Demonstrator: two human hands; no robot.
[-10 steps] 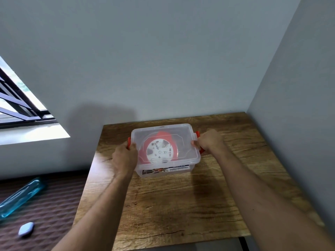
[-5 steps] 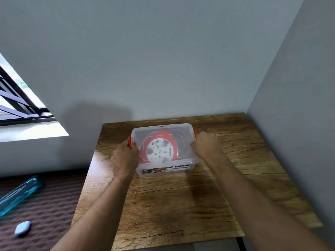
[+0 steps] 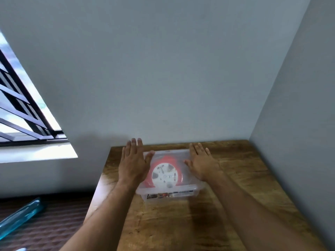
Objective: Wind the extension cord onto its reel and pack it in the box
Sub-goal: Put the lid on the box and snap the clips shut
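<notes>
The clear plastic storage box (image 3: 170, 178) stands on the wooden counter (image 3: 235, 205), close to the rear wall (image 3: 163, 78). Its translucent lid (image 3: 169, 154) is seated on top. The red and white extension cord reel (image 3: 165, 173) lies flat inside, visible through the lid. No loose cord shows outside the box.

Left hand (image 3: 134, 163): flat, fingers spread, palm down over the left end of the lid. Right hand (image 3: 203, 163): flat, fingers spread, palm down over the right end. Neither hand pinches or encloses anything. Whether the palms press on the lid or float just above it cannot be determined. The side latches are hidden under the hands.

Handling assessment:
1. The box walls are thin and smooth. Expect them to flex under a squeeze and to slip against dry palms.
2. The reel with wound cord is probably the main weight. It sits near the centre, so the load should balance between the 2 ends.
3. The lid is likely springy. Press at the ends, above the latch points, not at the centre.
4. To lift, take the box by the 2 short ends, under the rim, with 1 hand at each end.

Judged from this layout, the packing is complete or nearly so.
</notes>
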